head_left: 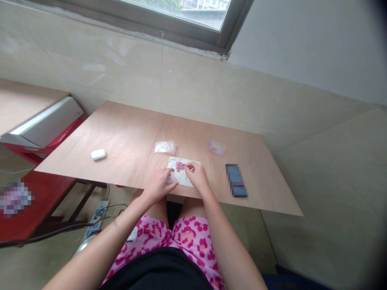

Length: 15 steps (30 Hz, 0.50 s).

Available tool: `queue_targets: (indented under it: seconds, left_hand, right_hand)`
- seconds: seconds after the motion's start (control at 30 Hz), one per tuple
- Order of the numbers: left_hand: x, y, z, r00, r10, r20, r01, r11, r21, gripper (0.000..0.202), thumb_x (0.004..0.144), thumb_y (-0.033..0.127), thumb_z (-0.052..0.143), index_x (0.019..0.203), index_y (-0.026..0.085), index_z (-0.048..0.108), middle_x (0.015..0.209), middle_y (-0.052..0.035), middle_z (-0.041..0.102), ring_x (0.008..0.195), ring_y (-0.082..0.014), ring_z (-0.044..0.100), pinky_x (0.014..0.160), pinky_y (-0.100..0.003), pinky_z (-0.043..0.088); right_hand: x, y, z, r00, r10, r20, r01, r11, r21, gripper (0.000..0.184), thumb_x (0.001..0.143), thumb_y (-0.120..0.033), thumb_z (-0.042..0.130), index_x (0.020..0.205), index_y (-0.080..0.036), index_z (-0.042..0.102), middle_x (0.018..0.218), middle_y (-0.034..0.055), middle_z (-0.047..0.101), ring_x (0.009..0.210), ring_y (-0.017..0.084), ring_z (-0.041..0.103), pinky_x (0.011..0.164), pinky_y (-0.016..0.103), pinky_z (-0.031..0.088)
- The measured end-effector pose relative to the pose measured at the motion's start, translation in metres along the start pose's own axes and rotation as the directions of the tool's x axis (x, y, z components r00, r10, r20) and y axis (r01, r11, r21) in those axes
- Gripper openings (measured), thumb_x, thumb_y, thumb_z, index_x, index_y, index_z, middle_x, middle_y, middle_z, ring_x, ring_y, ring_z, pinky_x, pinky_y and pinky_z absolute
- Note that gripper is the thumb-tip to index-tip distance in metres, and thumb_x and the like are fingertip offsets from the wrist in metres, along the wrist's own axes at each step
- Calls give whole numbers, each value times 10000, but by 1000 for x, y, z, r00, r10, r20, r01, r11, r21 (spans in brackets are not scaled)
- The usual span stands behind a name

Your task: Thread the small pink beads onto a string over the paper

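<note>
A small white cloth (pixel 183 172) lies on the plywood tabletop (pixel 127 137), with a cluster of pink beads or stitches (pixel 180 166) on it and a red thread (pixel 174 176) near its left part. My left hand (pixel 157 185) presses on the cloth's lower left side. My right hand (pixel 197 178) sits at the cloth's right side, fingertips pinched together close to the pink cluster. Whatever those fingertips hold is too small to see. Behind the cloth lie a clear plastic bag (pixel 165 147) and a pinkish plastic bag (pixel 216 148).
A blurred phone (pixel 236 180) lies right of my right hand, and a white earbud case (pixel 98 154) lies far left on the tabletop. A red-and-white bench stands to the left. A power strip and cables sit on the floor below.
</note>
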<state>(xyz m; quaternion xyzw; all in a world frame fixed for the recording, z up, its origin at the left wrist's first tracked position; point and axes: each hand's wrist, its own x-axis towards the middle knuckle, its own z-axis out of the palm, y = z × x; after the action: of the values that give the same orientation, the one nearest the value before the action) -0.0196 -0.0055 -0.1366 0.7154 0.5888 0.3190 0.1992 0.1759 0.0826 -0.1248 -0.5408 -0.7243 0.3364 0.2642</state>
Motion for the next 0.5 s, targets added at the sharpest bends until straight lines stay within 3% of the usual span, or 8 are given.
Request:
queue_targets:
  seconds: [0.1,0.17,0.33,0.5]
  left_hand:
    - [0,0,1,1000,1,18,-1,1000,13,432,911,391,713,1281,209,584,1112,-116,684,1045,-315,657,905,-448,525]
    - [1,0,1,1000,3,22,-3,1000,15,432,914,393,713,1281,207,581,1119,-119,682,1050,-317,655,905,-449,522]
    - [1,1,-1,1000,-7,21,7,1000,4,448,900,395,730,1281,205,591,1116,-123,683,1058,-324,651,912,-456,521]
    - [1,0,-1,1000,-1,13,1,1000,-17,439,894,390,733,1269,203,603,1105,-120,687,1048,-324,655,912,-456,520]
  right_hand:
    - [-12,-14,-2,960,-117,255,61,975,215,196,922,-320,631,961,-198,780,931,38,787,813,193,697,742,267,506]
    - [-14,-18,-3,938,-160,307,84,965,247,199,921,-322,638,959,-202,792,942,34,793,817,192,701,749,269,508]
    - [-3,-9,1,994,-24,103,9,990,143,183,932,-296,625,924,-198,780,922,49,792,813,203,707,779,293,521]
    - [0,-2,19,996,-65,61,72,989,-132,79,882,-202,675,881,-213,753,902,56,771,838,202,689,793,280,499]
